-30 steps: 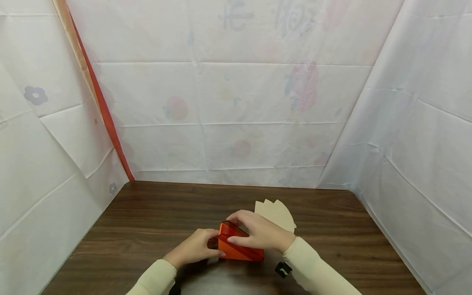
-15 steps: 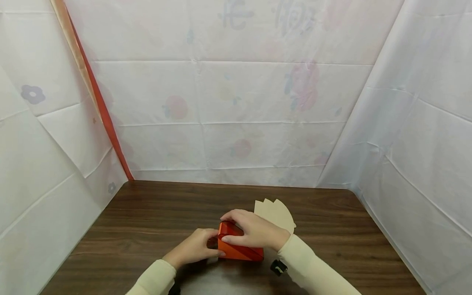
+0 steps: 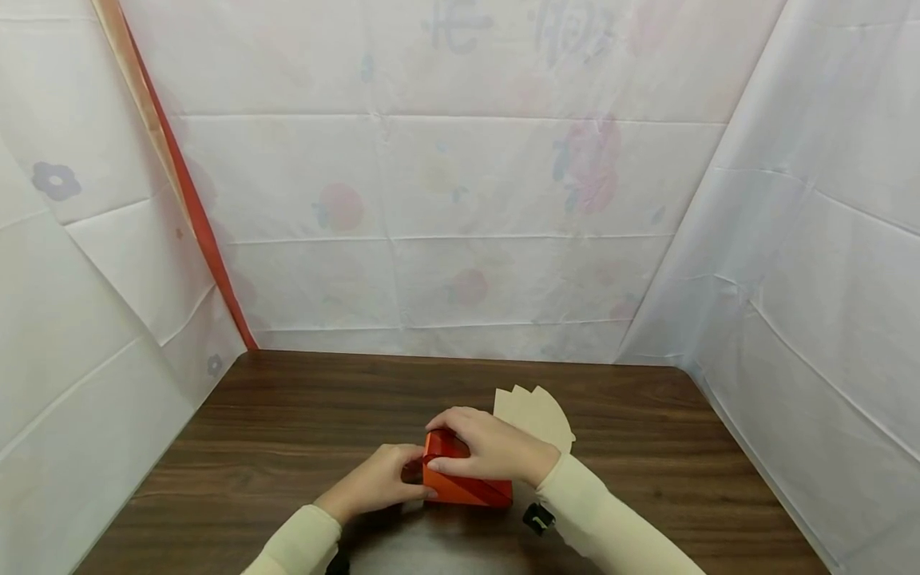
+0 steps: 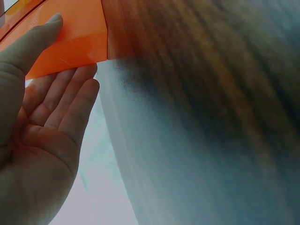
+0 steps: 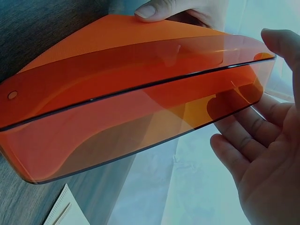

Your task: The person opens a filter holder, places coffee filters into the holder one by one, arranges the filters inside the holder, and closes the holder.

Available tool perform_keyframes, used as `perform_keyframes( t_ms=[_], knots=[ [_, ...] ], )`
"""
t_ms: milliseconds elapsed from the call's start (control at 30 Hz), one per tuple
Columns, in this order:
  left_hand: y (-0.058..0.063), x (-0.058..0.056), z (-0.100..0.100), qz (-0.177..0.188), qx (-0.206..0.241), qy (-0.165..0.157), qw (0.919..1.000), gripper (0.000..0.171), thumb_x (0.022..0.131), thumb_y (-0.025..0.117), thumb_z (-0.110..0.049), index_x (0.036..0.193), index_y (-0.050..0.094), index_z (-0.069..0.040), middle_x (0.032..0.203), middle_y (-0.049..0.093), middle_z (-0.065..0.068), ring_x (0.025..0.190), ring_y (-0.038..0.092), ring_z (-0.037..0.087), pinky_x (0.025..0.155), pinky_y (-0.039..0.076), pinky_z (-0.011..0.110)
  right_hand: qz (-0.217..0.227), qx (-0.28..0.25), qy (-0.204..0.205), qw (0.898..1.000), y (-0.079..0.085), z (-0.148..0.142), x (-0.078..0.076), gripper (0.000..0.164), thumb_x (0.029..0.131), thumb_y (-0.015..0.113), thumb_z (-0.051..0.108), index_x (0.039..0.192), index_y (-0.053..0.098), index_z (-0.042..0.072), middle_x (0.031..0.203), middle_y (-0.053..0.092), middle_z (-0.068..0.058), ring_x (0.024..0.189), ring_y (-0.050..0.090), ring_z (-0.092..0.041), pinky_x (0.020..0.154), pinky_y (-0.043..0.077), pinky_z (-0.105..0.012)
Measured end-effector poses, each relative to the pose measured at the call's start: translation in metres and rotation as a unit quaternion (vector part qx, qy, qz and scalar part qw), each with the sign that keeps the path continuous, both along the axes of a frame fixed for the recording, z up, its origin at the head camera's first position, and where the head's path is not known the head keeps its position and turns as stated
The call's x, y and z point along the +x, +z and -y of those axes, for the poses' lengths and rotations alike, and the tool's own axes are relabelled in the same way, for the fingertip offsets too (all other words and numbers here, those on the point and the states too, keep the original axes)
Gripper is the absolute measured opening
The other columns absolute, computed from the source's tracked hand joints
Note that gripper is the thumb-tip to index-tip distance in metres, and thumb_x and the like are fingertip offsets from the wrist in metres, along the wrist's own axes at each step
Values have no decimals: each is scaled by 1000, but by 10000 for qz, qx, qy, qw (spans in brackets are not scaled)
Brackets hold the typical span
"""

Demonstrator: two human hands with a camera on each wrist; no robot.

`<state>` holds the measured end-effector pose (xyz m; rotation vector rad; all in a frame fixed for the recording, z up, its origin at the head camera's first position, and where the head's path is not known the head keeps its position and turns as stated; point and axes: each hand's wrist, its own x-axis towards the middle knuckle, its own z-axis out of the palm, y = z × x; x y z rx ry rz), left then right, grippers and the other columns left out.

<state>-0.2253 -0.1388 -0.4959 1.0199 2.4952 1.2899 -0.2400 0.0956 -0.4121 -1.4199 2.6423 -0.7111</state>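
On the table in the head view stands an orange see-through plastic case (image 3: 467, 489), with a darker red-orange cover along its sloping top. My left hand (image 3: 374, 483) grips the left end, thumb on the near face and fingers behind. The left wrist view shows that thumb lying on the orange wall (image 4: 79, 42). My right hand (image 3: 496, 447) reaches over the case from the right and holds the upper left end of the cover between thumb and fingers. Seen from the right wrist, the see-through cover (image 5: 108, 89) has dark edges and a small round hole; fingers show through its end.
Behind the right hand lie several fanned beige paper coffee filters (image 3: 535, 411); a crimped filter corner (image 5: 65, 211) shows in the right wrist view. White printed sheets (image 3: 460, 200) enclose the dark wooden table (image 3: 323, 399) at back and sides.
My right hand has slid a little to the left along the top of the case. The left hand keeps its grip, and the case stays in place.
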Motion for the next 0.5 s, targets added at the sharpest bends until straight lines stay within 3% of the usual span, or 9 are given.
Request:
perform_keyframes(
  t_ms=[500],
  knots=[
    [3,2,0,35,103,-25,9999,35,88,80,-28,119,68,-17,110,70,-8,100,67,8,87,55,27,-76,112,-96,9999,0,3,0,49,98,58,53,132,60,17,119,61,9,106,55,-6,90,49,-19]
  ],
)
